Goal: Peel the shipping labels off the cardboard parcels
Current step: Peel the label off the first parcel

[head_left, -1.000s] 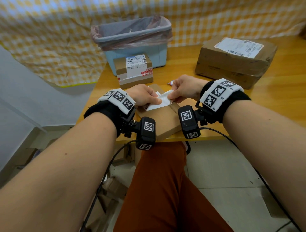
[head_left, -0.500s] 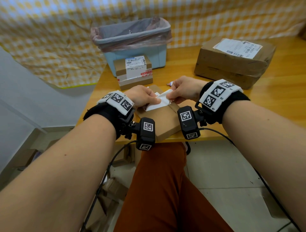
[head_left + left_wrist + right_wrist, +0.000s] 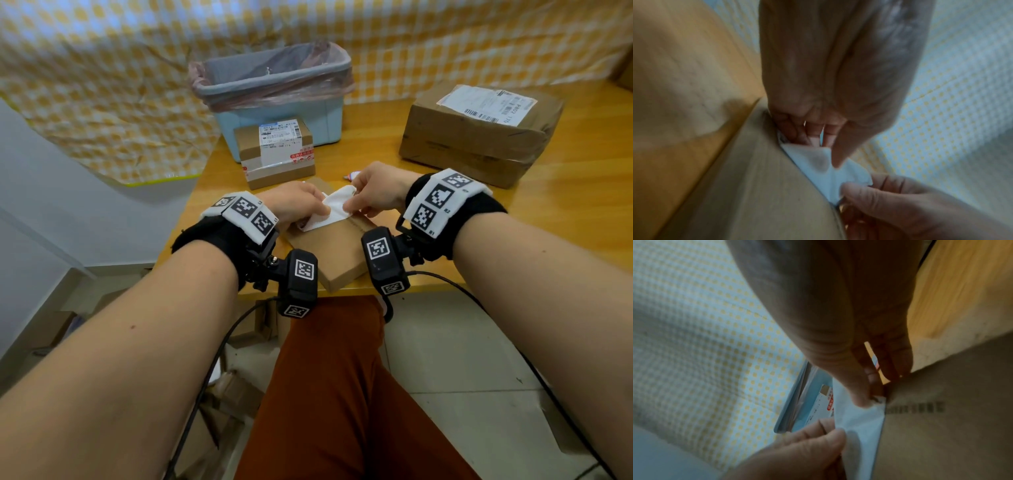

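A flat brown cardboard parcel (image 3: 337,251) lies at the table's near edge. A white shipping label (image 3: 334,209) stands partly lifted off its top, blank side showing. My left hand (image 3: 296,207) pinches the label's left part (image 3: 818,157) with thumb and curled fingers. My right hand (image 3: 373,193) pinches the label's right corner (image 3: 865,412). A small taped parcel (image 3: 277,152) with its own label stands behind. A large brown parcel (image 3: 479,137) with a white label (image 3: 486,104) sits at the far right.
A light blue bin (image 3: 274,99) lined with a pink bag stands at the table's back. The wooden table (image 3: 565,222) has bare surface to the right. Yellow checked cloth (image 3: 102,85) hangs behind. Cardboard scraps (image 3: 236,394) lie on the floor below.
The label has come further off the flat parcel and now bulges up between both hands. The hands have barely shifted.
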